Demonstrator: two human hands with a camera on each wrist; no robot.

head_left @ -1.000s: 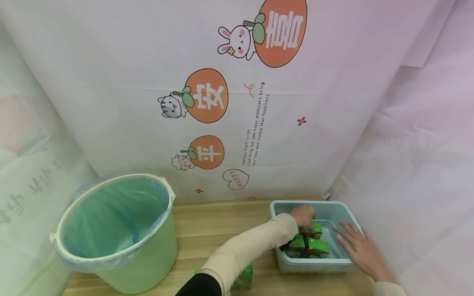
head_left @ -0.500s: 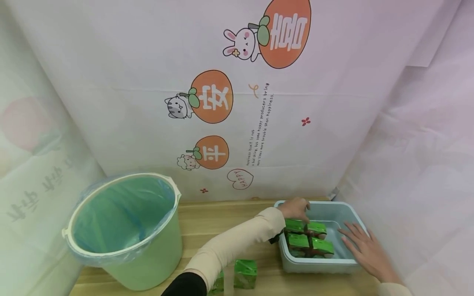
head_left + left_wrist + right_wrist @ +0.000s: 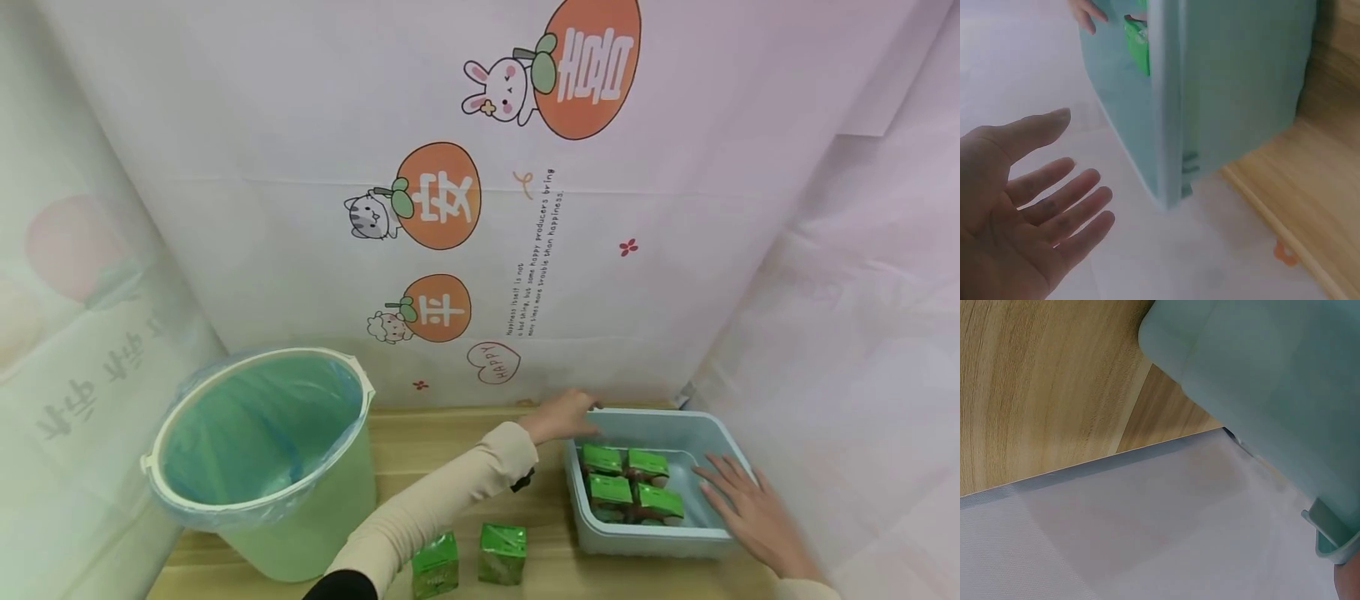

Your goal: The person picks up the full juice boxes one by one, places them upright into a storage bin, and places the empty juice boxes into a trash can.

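My left hand (image 3: 562,418) is above the back left corner of a light blue plastic basin (image 3: 648,540). In the left wrist view that hand (image 3: 1041,206) has spread fingers and nothing in it. My right hand (image 3: 757,512) rests with extended fingers on the basin's right rim; only a sliver of it shows in the right wrist view. Several small box-shaped packs with shiny green tops, such as the front left pack (image 3: 610,490), stand in two rows in the basin's left part. Two similar packs, a left one (image 3: 435,567) and a right one (image 3: 503,552), stand on the table.
A pale green bucket (image 3: 330,508) with a clear bag liner stands at the left on the wooden table (image 3: 420,450). A white printed cloth (image 3: 300,275) hangs behind, with more cloth at both sides. The left forearm crosses the table's middle.
My left hand has risen away from the packs in the basin and moved left to its back corner. The right hand stays on the rim. The head view has turned slightly left.
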